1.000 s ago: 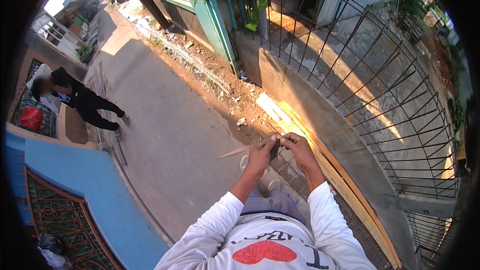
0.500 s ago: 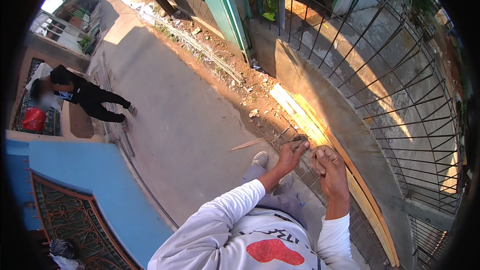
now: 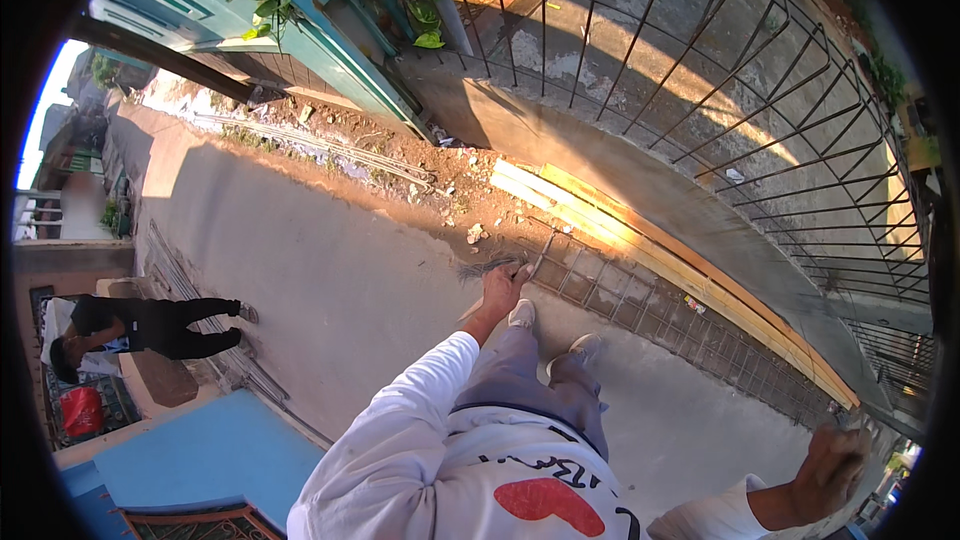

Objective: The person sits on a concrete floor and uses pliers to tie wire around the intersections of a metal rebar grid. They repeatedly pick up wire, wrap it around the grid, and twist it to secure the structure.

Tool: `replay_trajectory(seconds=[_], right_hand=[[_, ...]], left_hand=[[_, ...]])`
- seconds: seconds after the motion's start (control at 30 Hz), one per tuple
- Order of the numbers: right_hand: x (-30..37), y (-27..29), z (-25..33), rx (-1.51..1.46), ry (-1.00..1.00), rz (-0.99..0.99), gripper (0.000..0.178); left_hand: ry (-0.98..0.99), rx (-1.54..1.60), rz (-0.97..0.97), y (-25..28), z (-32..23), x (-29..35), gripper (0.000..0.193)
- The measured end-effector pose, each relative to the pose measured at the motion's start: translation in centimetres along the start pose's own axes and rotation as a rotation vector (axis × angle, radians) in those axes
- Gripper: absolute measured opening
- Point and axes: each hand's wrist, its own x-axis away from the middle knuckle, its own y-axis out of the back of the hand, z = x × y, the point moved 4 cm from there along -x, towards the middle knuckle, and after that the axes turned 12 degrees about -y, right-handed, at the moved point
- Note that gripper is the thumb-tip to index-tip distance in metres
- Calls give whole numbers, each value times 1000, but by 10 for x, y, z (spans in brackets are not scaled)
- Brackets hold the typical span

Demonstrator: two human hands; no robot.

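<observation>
My left hand (image 3: 503, 288) is closed around a bundle of thin grey wires (image 3: 484, 268), whose loose ends fan out to the left. Under and beyond it, a long cage of steel bars (image 3: 630, 310) lies along the ground. Far out at the lower right is my right hand (image 3: 828, 470), its fingers curled and somewhat blurred. Whatever it may hold, I cannot make out. That hand is near the right end of the cage and wooden planks (image 3: 640, 230), apart from my left hand.
A low concrete wall (image 3: 560, 135) with upright steel bars (image 3: 690, 70) runs behind the planks. Rubble (image 3: 477, 233) and thin poles (image 3: 330, 148) line the lane (image 3: 330, 250). At the left, a person in black (image 3: 160, 330) is beside a blue wall (image 3: 225, 460).
My hands were close together over the cage and have parted: the right swung far out to the lower right, the left moved left with the wires. The view has turned.
</observation>
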Motion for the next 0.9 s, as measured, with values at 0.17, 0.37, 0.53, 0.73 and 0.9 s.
replay_trajectory(seconds=[0.17, 0.37, 0.53, 0.73, 0.9], right_hand=[[-12, -81, -94, 438, -712, -34, 24], [7, -125, -187, 697, -598, 115, 24], [47, -121, -217, 693, -499, 272, 24], [105, -75, -216, 742, -503, 357, 24], [141, -20, -207, 754, -461, 303, 23]], left_hand=[[-171, -230, 186, 1, -25, -21, 43], [-158, -46, 519, -40, -120, -8, 58], [282, 1268, 608, -56, -278, 25, 54], [74, 1138, 120, -60, -340, -5, 38], [-56, 1140, 28, -73, -402, -2, 34]])
